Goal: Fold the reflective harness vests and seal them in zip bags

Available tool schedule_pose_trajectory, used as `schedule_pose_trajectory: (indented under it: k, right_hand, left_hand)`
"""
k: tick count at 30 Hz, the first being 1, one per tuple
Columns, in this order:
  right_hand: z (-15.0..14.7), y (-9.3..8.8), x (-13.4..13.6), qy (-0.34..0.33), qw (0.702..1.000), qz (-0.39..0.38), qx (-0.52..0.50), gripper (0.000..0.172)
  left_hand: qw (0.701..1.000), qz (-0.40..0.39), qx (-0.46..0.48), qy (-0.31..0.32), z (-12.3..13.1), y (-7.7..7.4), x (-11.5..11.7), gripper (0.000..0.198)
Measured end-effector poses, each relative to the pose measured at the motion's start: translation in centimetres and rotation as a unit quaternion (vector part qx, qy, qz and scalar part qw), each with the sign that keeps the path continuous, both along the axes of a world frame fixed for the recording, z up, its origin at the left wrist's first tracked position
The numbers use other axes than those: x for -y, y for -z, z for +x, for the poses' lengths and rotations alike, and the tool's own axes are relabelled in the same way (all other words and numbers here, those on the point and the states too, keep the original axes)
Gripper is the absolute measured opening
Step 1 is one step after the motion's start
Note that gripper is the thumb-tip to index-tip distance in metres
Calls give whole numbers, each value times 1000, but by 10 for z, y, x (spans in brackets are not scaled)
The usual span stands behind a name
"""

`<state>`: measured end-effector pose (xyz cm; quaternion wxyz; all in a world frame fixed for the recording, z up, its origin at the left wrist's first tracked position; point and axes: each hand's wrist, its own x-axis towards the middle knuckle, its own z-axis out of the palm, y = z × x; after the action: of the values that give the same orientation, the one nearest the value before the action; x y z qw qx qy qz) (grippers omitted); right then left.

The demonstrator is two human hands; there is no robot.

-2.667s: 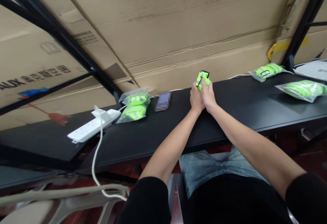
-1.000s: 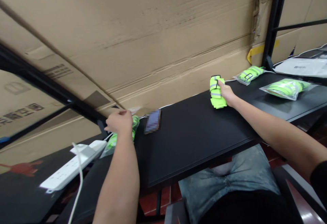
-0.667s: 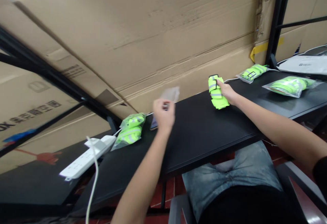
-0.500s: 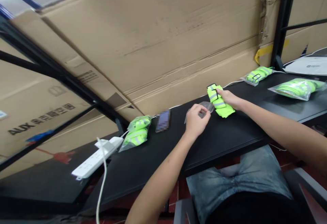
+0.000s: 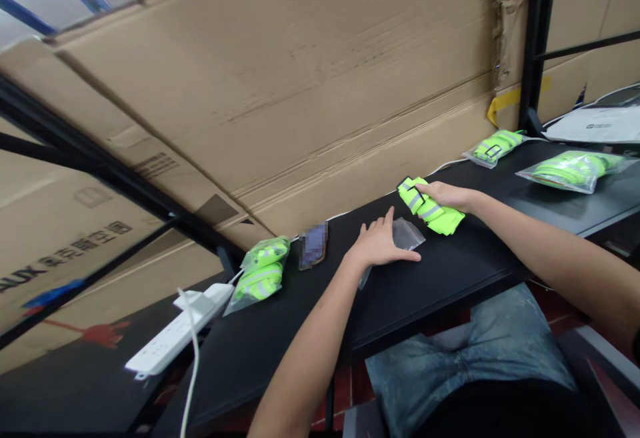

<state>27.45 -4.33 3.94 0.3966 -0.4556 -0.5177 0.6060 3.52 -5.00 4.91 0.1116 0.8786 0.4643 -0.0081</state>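
My left hand (image 5: pixel 383 245) lies flat with its fingers apart on a small clear zip-lock bag (image 5: pixel 407 235), which looks empty. Just to the right, my right hand (image 5: pixel 443 195) rests across a folded neon-yellow reflective vest (image 5: pixel 431 209) with grey stripes, pinning it to the black table (image 5: pixel 320 318). Its fingers cover the vest's middle. The two hands are close but apart.
Sealed bags of neon-yellow vests lie at left (image 5: pixel 260 271) and far right (image 5: pixel 495 146) (image 5: pixel 570 171). A pixelated phone (image 5: pixel 313 246) sits at the back edge. A white power strip (image 5: pixel 175 335) lies at left with its cable. Cardboard boxes stand behind.
My left hand has brought the clear bag from the left of the table to the middle and now lies flat on it. The folded vest has turned slightly under my right hand.
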Motion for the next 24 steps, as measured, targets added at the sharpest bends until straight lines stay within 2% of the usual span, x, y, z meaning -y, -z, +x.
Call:
schedule_pose_trajectory:
  k: [3,9,16,19,24]
  right_hand:
    - [4,-2,0,-11,1000,5,7,47]
    - [11,0,-2,-36,999,3,35,49]
    - [16,-7,4,-112,983,-47,138,59]
    - [16,-10,8,-136,976,-43,166,62]
    - [12,-15,11,-156,964,28,214,61]
  left_hand:
    - [999,34,10,9,5,0,5,134]
    - [993,6,108,48,-11,-5,1,118]
    - [952,58,284,101,-34,0,-8,106]
    - [943,85,303,109,-36,0,-8,104]
    - [949,98,267,134,-31,-4,-1,102]
